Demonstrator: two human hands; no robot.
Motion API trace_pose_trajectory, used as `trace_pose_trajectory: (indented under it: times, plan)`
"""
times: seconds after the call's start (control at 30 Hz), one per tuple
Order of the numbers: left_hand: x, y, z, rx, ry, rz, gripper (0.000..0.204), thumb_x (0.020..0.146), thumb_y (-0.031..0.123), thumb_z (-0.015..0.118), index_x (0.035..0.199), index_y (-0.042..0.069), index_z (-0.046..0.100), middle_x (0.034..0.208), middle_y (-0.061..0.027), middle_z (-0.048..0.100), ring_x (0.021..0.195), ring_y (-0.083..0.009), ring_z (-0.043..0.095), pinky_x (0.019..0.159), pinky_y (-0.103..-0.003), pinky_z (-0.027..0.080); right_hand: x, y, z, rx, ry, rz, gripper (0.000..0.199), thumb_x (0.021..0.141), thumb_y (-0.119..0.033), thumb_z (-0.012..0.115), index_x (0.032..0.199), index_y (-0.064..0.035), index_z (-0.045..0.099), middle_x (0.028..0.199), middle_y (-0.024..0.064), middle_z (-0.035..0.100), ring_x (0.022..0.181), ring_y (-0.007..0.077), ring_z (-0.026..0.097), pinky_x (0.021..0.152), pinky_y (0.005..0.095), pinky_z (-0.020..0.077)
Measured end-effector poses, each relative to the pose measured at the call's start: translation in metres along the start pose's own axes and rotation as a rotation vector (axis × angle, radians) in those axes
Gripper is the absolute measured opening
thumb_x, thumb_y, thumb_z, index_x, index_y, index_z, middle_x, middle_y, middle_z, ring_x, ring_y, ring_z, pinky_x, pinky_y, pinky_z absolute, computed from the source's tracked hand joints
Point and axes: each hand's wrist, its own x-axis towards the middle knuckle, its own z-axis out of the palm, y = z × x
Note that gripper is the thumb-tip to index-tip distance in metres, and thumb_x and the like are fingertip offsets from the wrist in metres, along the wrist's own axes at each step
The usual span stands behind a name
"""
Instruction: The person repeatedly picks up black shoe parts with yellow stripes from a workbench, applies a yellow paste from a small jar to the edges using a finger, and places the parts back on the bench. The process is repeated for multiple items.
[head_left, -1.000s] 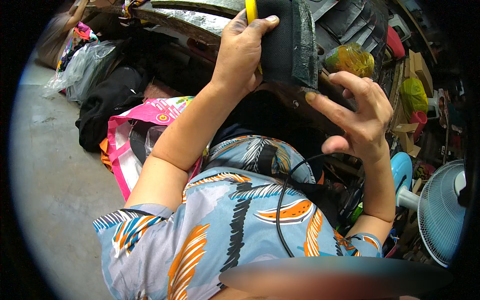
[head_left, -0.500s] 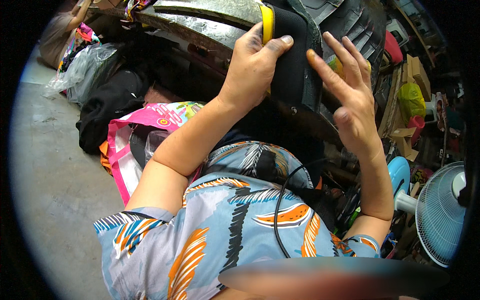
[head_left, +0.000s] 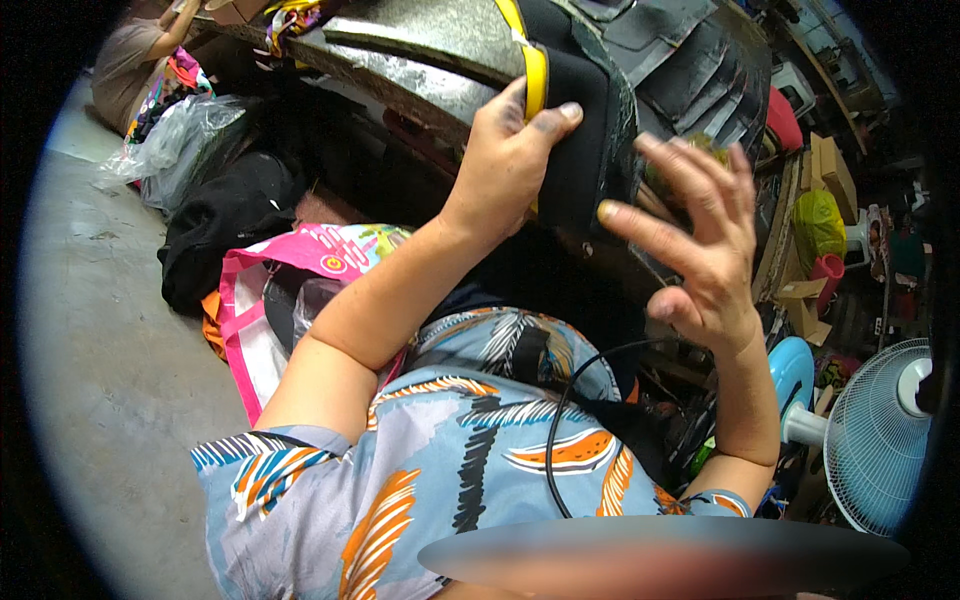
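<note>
A black padded piece (head_left: 580,130) with a dark, rough-looking right edge lies over the metal-topped bench. Yellow edging (head_left: 536,80) runs along its left side. My left hand (head_left: 505,155) is closed on that left side, thumb on the black face and fingers behind, partly hidden. Fingers spread, my right hand (head_left: 700,240) hangs beside the lower right corner. Its index fingertip is close to that corner; whether it touches, I cannot tell. Dark smudges mark my left thumb and fingers.
Black sheet pieces (head_left: 690,70) are piled beyond my right hand. The bench's metal top (head_left: 430,50) extends leftward. A pink-edged bag (head_left: 240,300) and black cloth (head_left: 225,230) lie at left, a white fan (head_left: 880,440) stands at right. Another person (head_left: 130,60) sits far left.
My right hand has moved down, its index fingertip shifting from the piece's upper right edge toward the lower right corner. My left hand keeps its hold on the yellow-edged side.
</note>
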Motion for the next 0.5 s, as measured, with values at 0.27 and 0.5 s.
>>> trace_pose_trajectory:
  times: [0.27, 0.5]
  plan:
    - [-0.01, 0.004, 0.001, -0.119, -0.106, -0.111, 0.024, 0.094, 0.005, 0.059, 0.116, -0.004, 0.057, 0.101, -0.0075, 0.065, 0.087, -0.0121, 0.065, 0.079, -0.025, 0.055, 0.021, 0.028, -0.002, -0.181, 0.179, 0.122, 0.076, 0.093, -0.071, 0.022, 0.115, -0.0171, 0.071, 0.139, 0.0121, 0.05, 0.125, 0.0307, 0.047, 0.11, 0.0534, 0.0215]
    - [-0.006, 0.009, -0.01, -0.09, -0.091, -0.152, 0.03, 0.091, 0.006, 0.061, 0.119, -0.001, 0.057, 0.102, -0.0067, 0.067, 0.088, -0.0132, 0.066, 0.081, -0.028, 0.055, 0.016, 0.009, 0.001, -0.159, 0.053, 0.091, 0.079, 0.09, -0.074, 0.022, 0.11, -0.0182, 0.074, 0.134, 0.0109, 0.055, 0.125, 0.0305, 0.049, 0.114, 0.0529, 0.017]
